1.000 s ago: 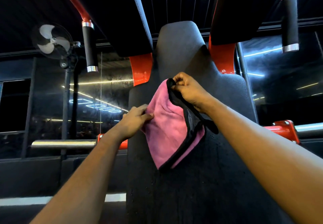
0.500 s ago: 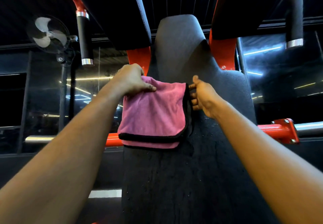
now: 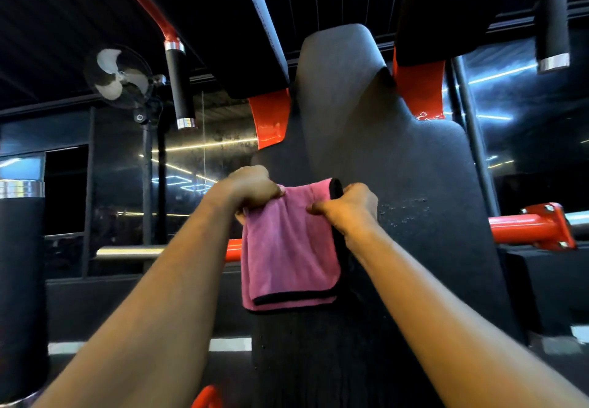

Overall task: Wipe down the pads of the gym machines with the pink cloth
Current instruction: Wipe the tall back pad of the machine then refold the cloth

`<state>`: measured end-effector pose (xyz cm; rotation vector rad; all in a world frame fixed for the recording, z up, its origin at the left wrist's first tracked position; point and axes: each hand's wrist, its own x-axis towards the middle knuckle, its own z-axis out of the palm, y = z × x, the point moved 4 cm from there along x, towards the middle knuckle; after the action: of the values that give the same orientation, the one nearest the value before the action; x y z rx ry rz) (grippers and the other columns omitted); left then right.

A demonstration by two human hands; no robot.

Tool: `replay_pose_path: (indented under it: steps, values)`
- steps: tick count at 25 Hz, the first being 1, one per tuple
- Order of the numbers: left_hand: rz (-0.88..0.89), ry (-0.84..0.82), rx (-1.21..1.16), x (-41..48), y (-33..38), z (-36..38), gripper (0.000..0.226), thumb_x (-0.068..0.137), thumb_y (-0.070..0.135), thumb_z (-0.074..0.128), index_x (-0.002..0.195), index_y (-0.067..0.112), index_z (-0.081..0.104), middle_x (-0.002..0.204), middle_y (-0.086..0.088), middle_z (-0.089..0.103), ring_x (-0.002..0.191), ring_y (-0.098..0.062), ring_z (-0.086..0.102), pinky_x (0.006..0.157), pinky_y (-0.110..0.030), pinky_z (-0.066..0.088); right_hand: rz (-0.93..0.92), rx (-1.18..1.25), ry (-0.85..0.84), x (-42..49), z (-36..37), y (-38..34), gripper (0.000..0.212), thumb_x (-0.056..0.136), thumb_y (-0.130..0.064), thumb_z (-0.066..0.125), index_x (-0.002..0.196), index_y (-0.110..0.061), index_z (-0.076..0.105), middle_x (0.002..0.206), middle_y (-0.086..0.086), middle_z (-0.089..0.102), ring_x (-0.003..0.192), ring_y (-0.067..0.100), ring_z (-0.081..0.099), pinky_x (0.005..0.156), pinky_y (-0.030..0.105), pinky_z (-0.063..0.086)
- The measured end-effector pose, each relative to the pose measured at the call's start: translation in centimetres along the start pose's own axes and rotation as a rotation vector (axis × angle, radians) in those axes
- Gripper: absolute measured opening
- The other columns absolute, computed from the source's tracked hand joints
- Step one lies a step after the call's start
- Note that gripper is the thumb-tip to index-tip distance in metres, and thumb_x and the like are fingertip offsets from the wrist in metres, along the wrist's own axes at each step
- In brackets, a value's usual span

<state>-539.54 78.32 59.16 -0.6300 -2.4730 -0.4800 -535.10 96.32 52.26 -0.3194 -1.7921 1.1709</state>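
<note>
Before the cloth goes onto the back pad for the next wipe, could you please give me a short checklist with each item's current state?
1. Left hand gripping the pink cloth: ok, shut on its top left corner.
2. Right hand gripping the cloth: ok, shut on its top right edge.
3. Cloth folded into a neat panel: ok, layered edges show at the bottom.
4. Cloth pressed flat on the back pad: cannot tell, it hangs in front.
5. Pad surface dry: not ok, droplets sit right of the cloth.
</note>
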Motion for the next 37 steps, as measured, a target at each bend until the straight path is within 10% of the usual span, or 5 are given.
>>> replay_pose_path:
  steps: [7,13,18,28,37]
  values:
    - [0.005,0.037,-0.102,0.4,5.2,-1.0,0.019,0.091,0.016,0.063,0.082,-0.001,0.067,0.076,-0.018,0.068,0.063,-0.026,0.069,0.056,-0.036,0.059,-0.380,0.519,-0.204,-7.6,2.7,2.4,0.043,0.078,-0.039,0.081,0.117,-0.028,0.068,0.116,-0.007,0.072,0.109,0.009,0.067,0.096,0.036,0.054]
    - [0.315,0.111,-0.250,1.5,6.7,-2.8,0.054,0.104,0.038,0.046,0.064,0.004,0.057,0.060,-0.007,0.051,0.058,-0.024,0.046,0.055,-0.030,0.036,-0.655,0.000,-0.087,-8.5,3.3,1.2,0.109,0.082,-0.063,0.071,0.157,-0.048,-0.007,0.162,-0.019,-0.029,0.154,0.017,-0.018,0.116,0.052,0.009]
    - [0.195,0.569,-0.481,4.5,1.8,-2.0,0.046,0.102,0.039,0.035,0.094,0.005,0.065,0.100,-0.026,0.067,0.096,-0.041,0.062,0.083,-0.043,0.050,-0.859,-0.569,0.316,-1.4,3.4,-0.6,0.087,0.089,-0.012,0.059,0.161,-0.038,0.015,0.170,-0.003,-0.005,0.156,0.031,-0.003,0.112,0.059,0.034]
    - [0.158,0.589,-0.419,6.1,-2.9,10.2,0.048,0.106,0.019,0.034,0.153,0.009,0.032,0.164,-0.005,0.022,0.151,-0.019,0.017,0.123,-0.034,0.014,-1.058,-1.022,0.333,3.9,3.3,3.2,0.069,0.089,-0.020,0.034,0.156,-0.037,0.034,0.165,-0.008,0.028,0.152,0.028,0.024,0.114,0.055,0.033]
    - [0.212,0.547,-0.248,5.5,-3.0,12.4,0.066,0.102,0.017,0.042,0.159,0.007,0.010,0.167,-0.009,0.001,0.154,-0.027,-0.001,0.124,-0.046,0.010,-0.548,-0.931,0.594,7.6,-10.8,6.5,0.086,0.080,-0.005,0.058,0.154,-0.043,0.034,0.167,-0.009,0.021,0.151,0.032,0.021,0.096,0.056,0.040]
